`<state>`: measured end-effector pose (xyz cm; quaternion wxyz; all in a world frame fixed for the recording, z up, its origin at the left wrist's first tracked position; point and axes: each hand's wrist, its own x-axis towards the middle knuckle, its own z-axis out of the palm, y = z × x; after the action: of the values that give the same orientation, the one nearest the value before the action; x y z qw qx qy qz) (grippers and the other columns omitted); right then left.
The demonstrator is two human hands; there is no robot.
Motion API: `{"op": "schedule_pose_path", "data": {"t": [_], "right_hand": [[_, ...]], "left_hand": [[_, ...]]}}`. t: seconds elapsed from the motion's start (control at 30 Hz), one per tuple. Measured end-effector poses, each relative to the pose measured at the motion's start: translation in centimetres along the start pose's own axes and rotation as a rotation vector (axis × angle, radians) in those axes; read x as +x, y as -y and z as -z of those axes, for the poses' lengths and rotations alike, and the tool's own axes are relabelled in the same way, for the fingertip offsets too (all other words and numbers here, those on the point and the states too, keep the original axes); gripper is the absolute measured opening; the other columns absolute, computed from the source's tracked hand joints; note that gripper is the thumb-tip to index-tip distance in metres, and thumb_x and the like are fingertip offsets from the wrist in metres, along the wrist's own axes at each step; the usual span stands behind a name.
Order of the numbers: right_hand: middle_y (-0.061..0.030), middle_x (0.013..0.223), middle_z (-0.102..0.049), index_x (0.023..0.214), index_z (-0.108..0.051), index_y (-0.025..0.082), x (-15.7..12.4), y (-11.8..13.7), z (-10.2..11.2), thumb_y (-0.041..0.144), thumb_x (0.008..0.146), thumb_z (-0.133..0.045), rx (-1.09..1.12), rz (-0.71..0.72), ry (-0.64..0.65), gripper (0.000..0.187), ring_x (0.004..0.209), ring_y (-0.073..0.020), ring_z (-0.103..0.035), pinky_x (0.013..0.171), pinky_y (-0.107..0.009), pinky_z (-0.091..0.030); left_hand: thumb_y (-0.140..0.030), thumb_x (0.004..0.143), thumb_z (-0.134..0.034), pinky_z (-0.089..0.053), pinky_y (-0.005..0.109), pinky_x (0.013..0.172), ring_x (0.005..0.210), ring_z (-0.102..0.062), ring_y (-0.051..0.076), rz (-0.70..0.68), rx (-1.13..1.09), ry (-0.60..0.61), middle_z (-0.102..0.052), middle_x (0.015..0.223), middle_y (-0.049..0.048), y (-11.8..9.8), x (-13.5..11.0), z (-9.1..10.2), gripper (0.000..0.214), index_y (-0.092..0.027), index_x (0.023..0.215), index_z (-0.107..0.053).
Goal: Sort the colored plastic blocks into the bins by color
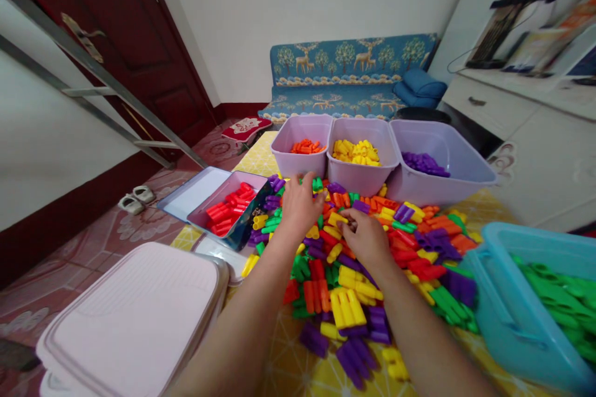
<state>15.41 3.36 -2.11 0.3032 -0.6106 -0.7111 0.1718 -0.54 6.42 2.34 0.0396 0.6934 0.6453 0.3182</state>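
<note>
A mixed pile of plastic tube-shaped building blocks (316,294) in red, orange, yellow, green and purple covers the middle of the table. My left hand (300,205) is over the far side of the pile, fingers apart and pointing down, beside a green block (317,185). Its fingertips are partly hidden. To the right and a little nearer, my right hand (365,237) pinches a yellow block (337,219) between thumb and fingers. Behind the pile stand three lilac bins: one with orange blocks (308,147), one with yellow blocks (356,152), one with purple blocks (424,164).
An open tin box (251,220) with red blocks stands at the left, near stacked pale lids (135,316). At the right is a teal bin (493,298) of green blocks. A yellow patterned cloth (298,360) covers the table. A blue sofa (335,96) stands beyond.
</note>
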Motion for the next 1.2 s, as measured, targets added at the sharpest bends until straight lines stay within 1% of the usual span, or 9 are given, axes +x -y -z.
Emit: {"op": "schedule_pose_path", "data": {"t": [0.13, 0.27, 0.53, 0.67, 0.77, 0.87, 1.03, 1.13, 1.2], "right_hand": [[-0.0028, 0.077, -0.071, 0.097, -0.068, 0.021, -0.1, 0.1, 0.1, 0.026, 0.080, -0.056, 0.017, -0.005, 0.015, 0.022, 0.068, -0.0165, -0.064, 0.061, -0.025, -0.044], [-0.0026, 0.079, -0.071, 0.096, -0.068, 0.021, -0.2, 0.1, 0.1, 0.026, 0.080, -0.057, 0.029, 0.000, 0.001, 0.020, 0.068, -0.0166, -0.064, 0.062, -0.025, -0.045], [-0.0032, 0.083, -0.072, 0.097, -0.068, 0.022, 0.0, -0.2, -0.2, 0.027, 0.080, -0.057, 0.042, -0.011, -0.001, 0.021, 0.072, -0.0173, -0.065, 0.065, -0.027, -0.047], [-0.0031, 0.083, -0.073, 0.097, -0.068, 0.022, -0.1, -0.2, -0.2, 0.027, 0.080, -0.057, 0.047, -0.014, -0.011, 0.022, 0.071, -0.0174, -0.065, 0.064, -0.027, -0.047], [-0.0030, 0.083, -0.073, 0.097, -0.068, 0.022, -0.1, 0.0, -0.1, 0.027, 0.080, -0.056, 0.041, -0.013, -0.013, 0.021, 0.072, -0.0178, -0.066, 0.063, -0.027, -0.046], [-0.0040, 0.087, -0.072, 0.097, -0.068, 0.022, -0.2, 0.3, 0.0, 0.028, 0.081, -0.056, 0.021, -0.020, -0.011, 0.021, 0.076, -0.0189, -0.066, 0.064, -0.028, -0.047], [-0.0068, 0.106, -0.067, 0.106, -0.065, 0.021, -0.3, 0.4, 0.0, 0.034, 0.076, -0.064, 0.021, 0.008, -0.065, 0.032, 0.091, -0.0222, -0.064, 0.075, -0.033, -0.050], [-0.0089, 0.111, -0.064, 0.109, -0.063, 0.019, -0.2, 0.4, -0.1, 0.032, 0.075, -0.065, 0.067, 0.081, -0.148, 0.036, 0.104, -0.0243, -0.059, 0.090, -0.038, -0.047], [-0.0089, 0.108, -0.066, 0.109, -0.063, 0.019, -0.2, 0.4, -0.1, 0.032, 0.076, -0.064, 0.079, 0.121, -0.163, 0.035, 0.105, -0.0253, -0.059, 0.092, -0.040, -0.046]], "left_hand": [[-0.047, 0.082, -0.060, -0.043, 0.043, 0.090, 0.105, -0.054, 0.031, 0.008, 0.124, 0.157, -0.057, 0.110, 0.0140, 0.3, 2.9, -1.3, 0.048, -0.024, 0.124, -0.058], [-0.053, 0.082, -0.057, -0.043, 0.043, 0.087, 0.106, -0.051, 0.032, 0.005, 0.199, 0.134, -0.056, 0.108, 0.0145, 0.8, 3.5, -2.6, 0.046, -0.026, 0.119, -0.064], [-0.027, 0.077, -0.063, -0.044, 0.040, 0.092, 0.098, -0.056, 0.027, -0.075, 0.048, 0.149, -0.062, 0.096, 0.0129, 2.2, 3.7, -3.5, 0.023, -0.017, 0.096, -0.072], [-0.014, 0.070, -0.063, -0.048, 0.034, 0.086, 0.087, -0.062, 0.022, -0.097, -0.009, 0.184, -0.067, 0.090, 0.0083, 2.3, 3.3, -2.5, 0.019, -0.017, 0.086, -0.074], [-0.012, 0.067, -0.064, -0.049, 0.032, 0.083, 0.083, -0.064, 0.021, -0.108, -0.078, 0.185, -0.070, 0.086, 0.0062, 1.5, 1.9, -1.3, 0.019, -0.018, 0.083, -0.074], [-0.020, 0.071, -0.067, -0.050, 0.033, 0.084, 0.085, -0.065, 0.021, -0.036, -0.413, 0.109, -0.072, 0.088, 0.0052, 0.4, -0.2, -0.8, 0.016, -0.018, 0.085, -0.074], [-0.031, 0.079, -0.063, -0.053, 0.030, 0.080, 0.083, -0.065, 0.017, 0.190, -1.040, 0.094, -0.071, 0.092, 0.0044, -0.5, -2.9, -1.9, 0.022, -0.016, 0.093, -0.069], [-0.037, 0.080, -0.063, -0.056, 0.030, 0.076, 0.084, -0.066, 0.017, 0.255, -1.258, 0.134, -0.070, 0.095, 0.0051, -0.7, -3.4, -2.3, 0.027, -0.016, 0.095, -0.066], [-0.041, 0.079, -0.064, -0.058, 0.030, 0.074, 0.084, -0.067, 0.017, 0.267, -1.313, 0.133, -0.070, 0.095, 0.0052, -0.8, -3.6, -2.4, 0.030, -0.016, 0.095, -0.065]]}}
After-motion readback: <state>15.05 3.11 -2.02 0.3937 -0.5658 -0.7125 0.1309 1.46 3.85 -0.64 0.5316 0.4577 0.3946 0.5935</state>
